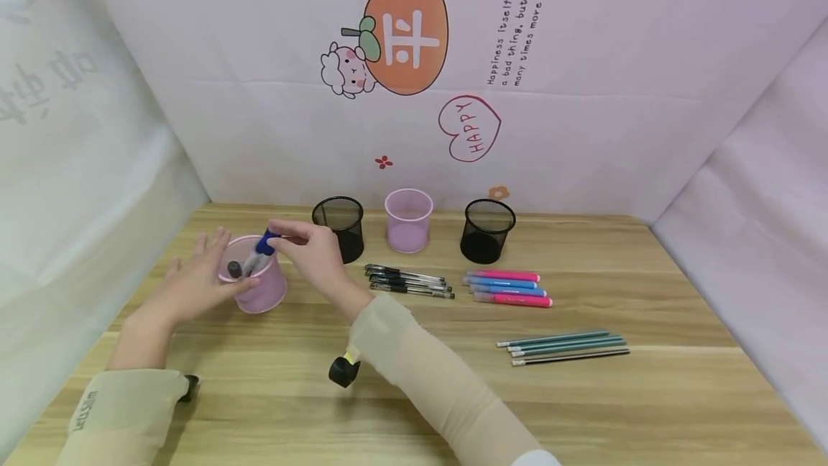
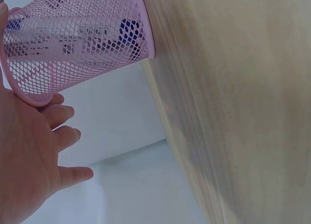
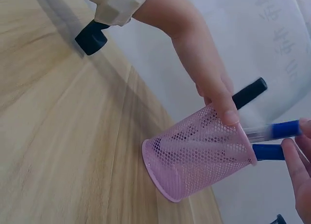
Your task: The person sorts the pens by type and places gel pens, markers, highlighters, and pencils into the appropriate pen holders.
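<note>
At the left of the table stands a pink mesh pen cup. My left hand holds it by the rim, thumb on the near side and other fingers spread on the far side. My right hand pinches the blue cap end of a marker, whose clear lower part is inside the cup. In the right wrist view a second blue-capped marker and a black-capped marker also stick out of the cup. Their barrels show through the mesh in the left wrist view.
Behind stand a black mesh cup, another pink cup and another black cup. Several black pens, pink and blue highlighters and pencils lie on the wooden table. White cloth hangs around.
</note>
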{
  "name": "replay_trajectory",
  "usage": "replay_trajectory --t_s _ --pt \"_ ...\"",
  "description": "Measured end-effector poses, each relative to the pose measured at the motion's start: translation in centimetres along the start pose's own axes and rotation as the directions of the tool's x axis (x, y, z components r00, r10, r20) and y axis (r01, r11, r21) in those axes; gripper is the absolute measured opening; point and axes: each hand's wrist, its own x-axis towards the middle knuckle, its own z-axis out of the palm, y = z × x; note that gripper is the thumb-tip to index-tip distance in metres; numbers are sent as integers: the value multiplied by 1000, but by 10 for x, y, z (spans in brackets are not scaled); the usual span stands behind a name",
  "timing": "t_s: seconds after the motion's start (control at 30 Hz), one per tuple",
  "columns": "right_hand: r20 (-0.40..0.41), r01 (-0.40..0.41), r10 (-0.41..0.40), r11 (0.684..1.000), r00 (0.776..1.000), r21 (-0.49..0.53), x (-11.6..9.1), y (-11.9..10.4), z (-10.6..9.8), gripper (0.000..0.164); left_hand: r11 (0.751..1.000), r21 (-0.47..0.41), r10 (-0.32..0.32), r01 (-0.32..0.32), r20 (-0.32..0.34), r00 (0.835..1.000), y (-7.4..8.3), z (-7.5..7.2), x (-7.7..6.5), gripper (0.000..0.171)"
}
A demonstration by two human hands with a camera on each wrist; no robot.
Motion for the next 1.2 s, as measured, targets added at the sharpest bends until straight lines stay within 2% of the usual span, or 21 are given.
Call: replay_trajectory --t_s 0.2,0.53,0.97,1.2 --pt "5 17 -17 1000 1000 -3 0 8 -6 27 1000 -17 -4 4 1 1000 0 0 0 113" --pt "103 39 -32 997 994 -67 -2 14 -16 26 1000 -12 1 -1 4 1000 -1 -1 0 116" --pt "188 56 -40 995 981 -82 -3 16 -23 25 1000 15 17 -17 31 999 7 -14 2 122" --pt "192 71 -51 992 980 -101 -1 14 -28 26 998 20 67 -67 11 998 17 -23 -1 119"
